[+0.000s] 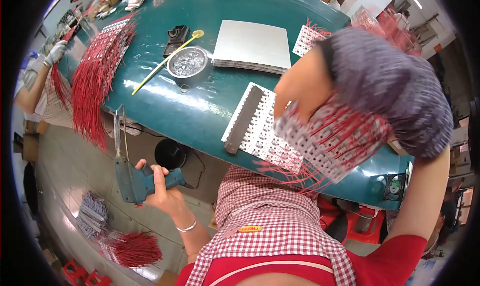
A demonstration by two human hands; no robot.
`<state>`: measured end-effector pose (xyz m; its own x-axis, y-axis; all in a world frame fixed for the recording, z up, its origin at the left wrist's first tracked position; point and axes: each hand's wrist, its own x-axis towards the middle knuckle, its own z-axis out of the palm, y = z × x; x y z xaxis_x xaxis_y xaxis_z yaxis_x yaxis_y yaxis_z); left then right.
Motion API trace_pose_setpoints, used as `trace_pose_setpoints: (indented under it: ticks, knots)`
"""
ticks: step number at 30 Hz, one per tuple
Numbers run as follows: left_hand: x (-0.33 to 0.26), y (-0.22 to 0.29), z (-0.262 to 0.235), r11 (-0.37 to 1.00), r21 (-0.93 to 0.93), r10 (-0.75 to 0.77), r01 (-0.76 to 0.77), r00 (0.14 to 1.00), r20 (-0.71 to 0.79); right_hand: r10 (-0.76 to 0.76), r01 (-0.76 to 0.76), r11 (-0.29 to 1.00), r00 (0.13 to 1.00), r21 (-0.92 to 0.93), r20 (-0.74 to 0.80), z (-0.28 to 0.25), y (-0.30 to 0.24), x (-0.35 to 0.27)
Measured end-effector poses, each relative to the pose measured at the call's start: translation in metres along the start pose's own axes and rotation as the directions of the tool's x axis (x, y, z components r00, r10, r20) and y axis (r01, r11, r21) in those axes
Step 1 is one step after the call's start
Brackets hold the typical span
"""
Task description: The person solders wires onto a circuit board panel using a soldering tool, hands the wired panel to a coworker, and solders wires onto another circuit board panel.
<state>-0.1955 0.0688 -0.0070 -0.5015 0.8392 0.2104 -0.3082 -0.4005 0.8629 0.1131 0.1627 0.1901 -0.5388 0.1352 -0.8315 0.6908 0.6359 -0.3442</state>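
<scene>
Left hand (162,188) is wrapped tight round the grip of a teal glue gun (135,178), held out below the near edge of the green table (200,111), off its near-left side; the gun's body is matte plastic, and a clear glue stick (116,128) rises from its back. A thin silver bangle (187,227) circles that wrist. Right hand (300,91), its forearm in a mottled grey knitted sleeve (390,86), clasps a perforated white circuit panel (320,136) bristling with fine red wires (350,131) and holds it tilted over the table's near-right edge. A red-and-white checked apron (270,221) fills the lowest part of the view.

Just beneath the held panel another white panel (260,131) lies flat near the near edge, with a dull grey metal bar (242,121) across its left side. Further in, toward the table's middle, sit a shallow round metal dish (187,62) of small glittering pieces and a long yellow stick (165,62) laid slantwise beside it, then a neat stack of pale grey sheets (252,46). At the far-left edge, a long row of panels trails dense red wires (97,78) over the side, where another person's gloved hand (55,53) works.
</scene>
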Motion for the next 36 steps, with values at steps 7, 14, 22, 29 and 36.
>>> trace_pose_setpoints:
  ticks: [7, 14, 22, 29, 36]
  knots:
    - [-0.017, 0.021, -0.035, 0.992, 0.106, 0.083, -0.07, 0.989, -0.121, 0.046, -0.043, 0.961, 0.999, -0.275, 0.006, 0.01, 0.021, 0.033]
    - [-0.024, 0.02, -0.053, 0.987, 0.155, 0.069, -0.039, 0.979, -0.189, 0.062, -0.089, 0.896, 0.995, -0.434, -0.078, 0.033, -0.02, 0.094]
    - [-0.022, 0.009, -0.019, 0.991, 0.133, -0.01, 0.015, 0.999, -0.043, 0.039, -0.109, 0.859, 0.988, -0.5, -0.15, 0.057, -0.041, 0.169]
    - [-0.034, -0.005, 0.007, 0.989, 0.133, -0.079, 0.057, 0.984, 0.161, -0.131, -0.219, 0.962, 0.164, -0.166, -0.978, 0.153, -0.044, 0.129]
    - [-0.049, -0.014, 0.042, 0.984, 0.103, -0.169, 0.142, 0.927, 0.335, 0.409, -0.054, 0.913, 0.113, 0.405, -0.906, 0.244, -0.059, 0.151]
